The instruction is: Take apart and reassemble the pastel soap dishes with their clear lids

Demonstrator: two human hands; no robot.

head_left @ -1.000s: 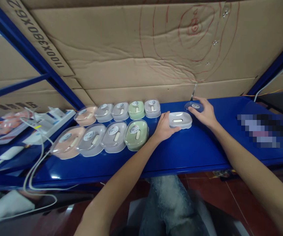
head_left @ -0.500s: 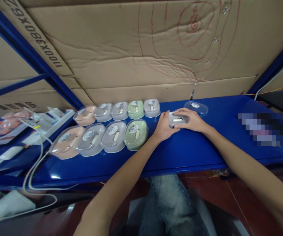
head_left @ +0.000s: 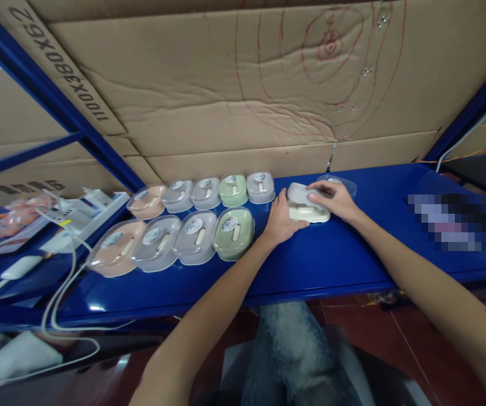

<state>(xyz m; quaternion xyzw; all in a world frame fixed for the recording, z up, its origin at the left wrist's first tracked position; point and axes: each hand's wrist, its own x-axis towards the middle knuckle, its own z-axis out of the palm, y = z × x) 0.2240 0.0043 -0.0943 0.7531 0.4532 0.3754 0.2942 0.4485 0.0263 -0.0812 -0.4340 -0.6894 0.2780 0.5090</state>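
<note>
Now the left grip (head_left: 280, 224) holds one cream base (head_left: 309, 215), the right grip (head_left: 339, 199) one grey tray (head_left: 300, 195), near nine lidded boxes (head_left: 194, 239).

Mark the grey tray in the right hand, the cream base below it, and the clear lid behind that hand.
Grey tray (head_left: 299, 195): head view, on its broad visible face.
Cream base (head_left: 309, 215): head view, on its near side wall.
Clear lid (head_left: 347, 185): head view, on its exposed right part.
</note>
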